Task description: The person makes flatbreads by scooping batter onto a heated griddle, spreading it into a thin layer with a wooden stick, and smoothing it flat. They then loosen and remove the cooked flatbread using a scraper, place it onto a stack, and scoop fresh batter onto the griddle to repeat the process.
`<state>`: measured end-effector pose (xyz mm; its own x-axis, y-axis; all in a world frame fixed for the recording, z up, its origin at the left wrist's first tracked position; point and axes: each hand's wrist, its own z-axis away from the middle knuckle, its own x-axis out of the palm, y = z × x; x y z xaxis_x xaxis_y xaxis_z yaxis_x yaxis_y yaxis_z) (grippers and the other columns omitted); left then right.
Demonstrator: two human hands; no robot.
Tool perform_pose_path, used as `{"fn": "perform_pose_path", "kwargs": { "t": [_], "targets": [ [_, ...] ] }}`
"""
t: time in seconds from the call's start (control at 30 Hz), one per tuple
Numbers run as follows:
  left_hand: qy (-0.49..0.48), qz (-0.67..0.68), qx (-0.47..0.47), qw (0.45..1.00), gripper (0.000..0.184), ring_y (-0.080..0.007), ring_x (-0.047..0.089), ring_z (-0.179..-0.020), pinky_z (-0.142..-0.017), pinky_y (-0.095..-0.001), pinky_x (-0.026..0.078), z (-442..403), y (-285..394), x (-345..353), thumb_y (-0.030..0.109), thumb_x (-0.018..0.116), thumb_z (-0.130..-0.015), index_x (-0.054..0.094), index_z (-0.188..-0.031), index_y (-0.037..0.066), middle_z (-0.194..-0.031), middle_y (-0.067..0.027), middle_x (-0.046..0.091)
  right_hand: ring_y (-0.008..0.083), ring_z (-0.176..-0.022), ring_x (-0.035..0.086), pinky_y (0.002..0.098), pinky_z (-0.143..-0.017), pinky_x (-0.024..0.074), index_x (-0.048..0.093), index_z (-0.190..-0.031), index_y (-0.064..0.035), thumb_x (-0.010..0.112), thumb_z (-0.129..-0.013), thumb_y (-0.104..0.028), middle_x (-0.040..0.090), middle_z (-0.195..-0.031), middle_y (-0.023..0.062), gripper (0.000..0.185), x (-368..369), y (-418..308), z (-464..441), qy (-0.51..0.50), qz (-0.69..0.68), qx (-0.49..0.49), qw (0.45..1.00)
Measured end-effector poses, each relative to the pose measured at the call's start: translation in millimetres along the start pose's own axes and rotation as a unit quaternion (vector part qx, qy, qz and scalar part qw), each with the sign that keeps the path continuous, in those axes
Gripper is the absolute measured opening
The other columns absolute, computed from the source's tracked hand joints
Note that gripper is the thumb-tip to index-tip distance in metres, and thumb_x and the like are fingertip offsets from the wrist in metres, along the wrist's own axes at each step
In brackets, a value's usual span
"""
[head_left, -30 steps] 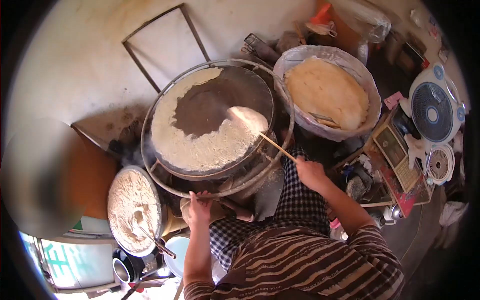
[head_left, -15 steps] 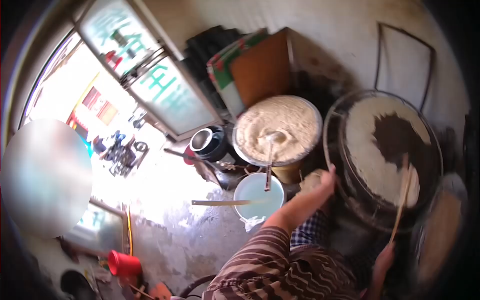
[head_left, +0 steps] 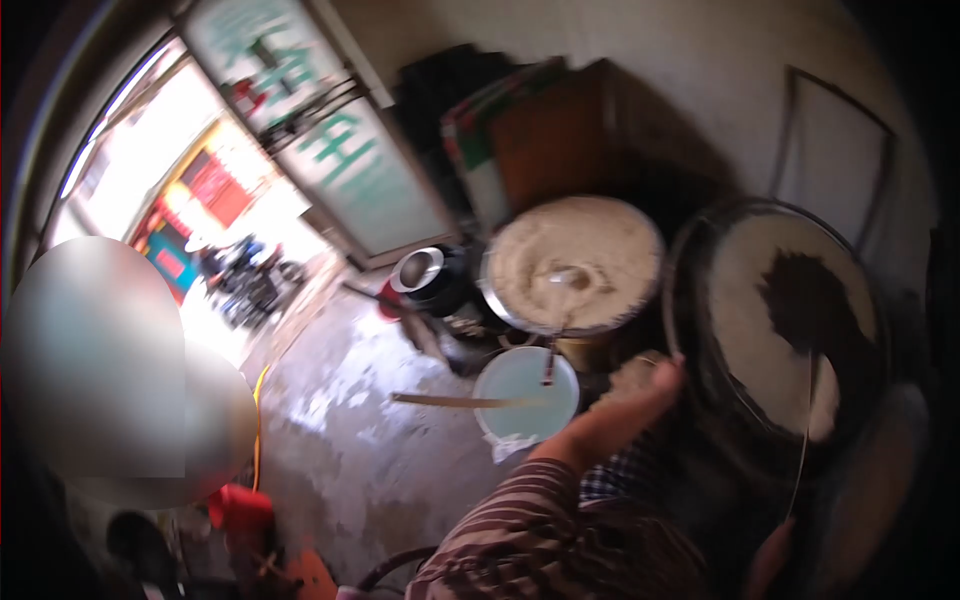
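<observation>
On the right is a round griddle [head_left: 735,335] with a raised outer rim, coated with pale batter [head_left: 740,270] around an irregular dark bare patch. My right hand [head_left: 772,552], blurred at the bottom, is closed on the lower end of a thin wooden spreader [head_left: 803,450]. Its upper end meets the batter beside the dark patch. My left hand [head_left: 650,392] reaches to the griddle's near left rim, with its fingers closed at the edge; their far side is hidden. Just behind this hand sits a beige lump [head_left: 632,375] that I cannot make out.
A wide basin of thick batter [head_left: 520,235] with a ladle [head_left: 565,285] stands left of the griddle. Below it is a pail of bluish water [head_left: 490,380] with a wooden stick [head_left: 430,400] across it. A dark pot [head_left: 437,285] and red container [head_left: 240,510] are further left.
The view has shifted, so the griddle and basin appear slightly further right and lower. The spreader now shows thinner and more upright. My left hand remains at the griddle's rim.
</observation>
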<state>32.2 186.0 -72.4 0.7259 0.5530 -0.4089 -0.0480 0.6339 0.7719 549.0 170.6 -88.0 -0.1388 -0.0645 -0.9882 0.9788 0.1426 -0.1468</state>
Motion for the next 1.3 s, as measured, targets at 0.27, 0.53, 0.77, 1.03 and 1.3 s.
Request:
{"fn": "perform_pose_path", "kwargs": {
  "t": [0.27,0.53,0.77,1.03,1.3],
  "targets": [
    [-0.161,0.4,-0.032,0.902,0.045,-0.0283,0.064,-0.087,-0.075,-0.0394,0.052,-16.0,14.6,-40.6,0.042,0.054,-0.094,0.052,-0.111,0.0,-0.099,-0.0157,0.062,0.0386,-0.07,0.064,0.0496,-0.064,0.0501,0.051,-0.098,-0.0077,0.048,-0.089,-0.019,0.063,-0.076,0.019,0.015,-101.3,-123.9,29.7,0.035,0.014,-0.057,0.998],
    [-0.15,0.293,-0.048,0.943,0.035,-0.0263,0.064,-0.08,-0.064,-0.0394,0.052,27.4,11.1,-28.5,0.042,0.046,-0.097,0.053,-0.103,0.008,-0.089,-0.0088,0.062,0.0341,-0.069,0.066,0.0476,-0.058,0.0514,0.05,-0.094,-0.0057,0.049,-0.089,-0.017,0.064,-0.071,0.0173,0.012,-123.0,-121.9,32.4,0.061,-0.071,0.035,0.995],
    [-0.214,0.278,-0.06,0.934,0.044,-0.0299,0.063,-0.086,-0.067,-0.0408,0.054,-46.4,23.5,-56.2,0.046,0.043,-0.097,0.051,-0.105,0.004,-0.096,-0.0124,0.06,0.0371,-0.064,0.064,0.0487,-0.056,0.0496,0.047,-0.093,-0.0043,0.049,-0.088,-0.017,0.062,-0.067,0.0173,0.014,-134.4,-106.8,23.0,0.052,-0.149,0.063,0.986],
    [-0.225,0.345,-0.131,0.902,0.053,-0.0355,0.06,-0.096,-0.084,-0.0463,0.053,26.9,27.7,-35.4,0.043,0.049,-0.096,0.038,-0.126,0.001,-0.112,-0.0193,0.054,0.0351,-0.066,0.066,0.048,-0.057,0.051,0.048,-0.099,-0.0015,0.048,-0.086,-0.012,0.064,-0.069,0.018,0.016,-132.9,-87.7,30.3,0.026,-0.044,0.05,0.997],
    [-0.133,0.272,-0.049,0.952,0.036,-0.0303,0.061,-0.085,-0.075,-0.0446,0.052,12.9,22.7,-34.2,0.039,0.044,-0.099,0.045,-0.106,0.004,-0.094,-0.0125,0.057,0.0299,-0.06,0.066,0.0469,-0.051,0.0509,0.047,-0.095,-0.0043,0.052,-0.085,-0.014,0.063,-0.068,0.015,0.015,-111.4,-84.6,45.8,0.023,0.012,0.031,0.999]
  ]
}}
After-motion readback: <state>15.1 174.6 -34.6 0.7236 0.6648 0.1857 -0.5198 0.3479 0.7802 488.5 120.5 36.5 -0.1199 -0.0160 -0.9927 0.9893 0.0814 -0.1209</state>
